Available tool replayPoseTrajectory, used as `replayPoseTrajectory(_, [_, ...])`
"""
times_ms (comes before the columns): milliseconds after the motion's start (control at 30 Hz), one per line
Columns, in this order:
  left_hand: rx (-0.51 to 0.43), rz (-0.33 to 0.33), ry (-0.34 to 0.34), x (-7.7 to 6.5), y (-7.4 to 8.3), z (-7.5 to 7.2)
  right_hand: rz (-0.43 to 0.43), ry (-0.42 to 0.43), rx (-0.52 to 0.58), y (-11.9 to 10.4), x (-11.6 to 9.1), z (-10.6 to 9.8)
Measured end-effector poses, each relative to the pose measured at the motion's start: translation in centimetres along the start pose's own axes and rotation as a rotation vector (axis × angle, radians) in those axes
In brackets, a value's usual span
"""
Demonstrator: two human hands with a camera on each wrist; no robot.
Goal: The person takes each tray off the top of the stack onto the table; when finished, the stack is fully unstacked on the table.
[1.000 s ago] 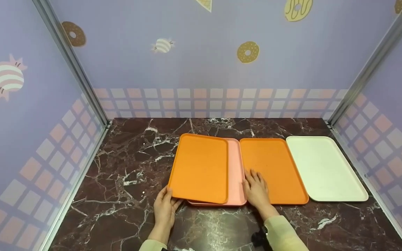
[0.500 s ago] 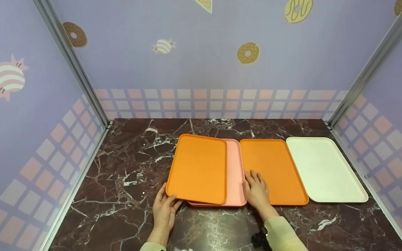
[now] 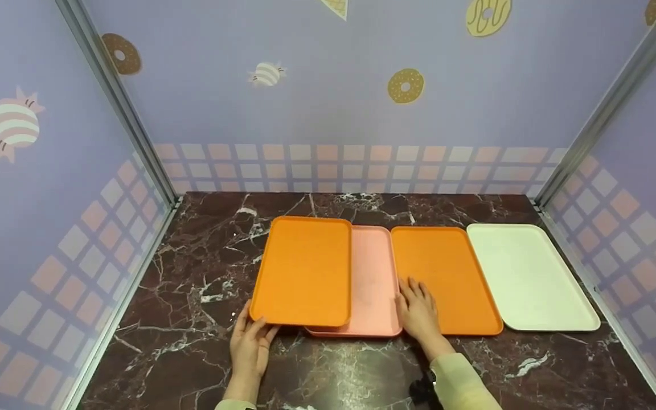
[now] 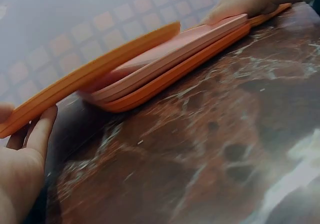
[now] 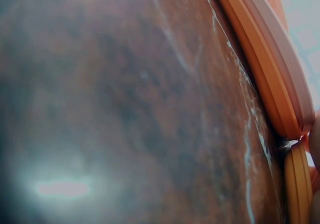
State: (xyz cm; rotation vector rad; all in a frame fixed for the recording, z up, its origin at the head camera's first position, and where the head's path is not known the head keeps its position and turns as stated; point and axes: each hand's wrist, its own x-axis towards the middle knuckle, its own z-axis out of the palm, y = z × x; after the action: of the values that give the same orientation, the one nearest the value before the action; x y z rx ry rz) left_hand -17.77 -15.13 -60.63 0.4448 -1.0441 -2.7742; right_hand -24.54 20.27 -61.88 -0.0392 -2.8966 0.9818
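My left hand [image 3: 250,347] grips the near left corner of an orange tray [image 3: 304,272], thumb on top and fingers beneath. In the left wrist view this orange tray [image 4: 95,71] is tilted, its left end raised off the stack. Under it lies a pink tray [image 3: 374,279], which sits on another orange tray [image 4: 175,76]. My right hand [image 3: 418,313] rests with extended fingers on a separate orange tray [image 3: 447,273] to the right, its thumb side at the pink tray's right edge. In the right wrist view only a sliver of the right hand shows.
A white tray [image 3: 533,276] lies at the right, beside the separate orange tray. All stand on a dark marbled table [image 3: 203,285]. Patterned lilac walls [image 3: 328,114] enclose the back and both sides.
The top orange tray has moved left with my left hand and straightened, uncovering more of the pink tray. My right hand has stayed in place.
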Motion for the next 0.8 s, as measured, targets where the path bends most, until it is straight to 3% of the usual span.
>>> replayPoseTrajectory(300, [-0.132,0.034,-0.012,0.5,3.0,-2.5,-0.004,0.008,-0.005,0.1,0.1,0.1])
replayPoseTrajectory(633, [-0.156,0.07,-0.017,0.7,5.9,-4.8,-0.01,0.002,0.021,0.0,0.0,-0.1])
replayPoseTrajectory(800, [-0.132,0.071,0.027,0.8,7.1,-5.5,-0.011,0.002,0.012,0.2,0.0,0.0])
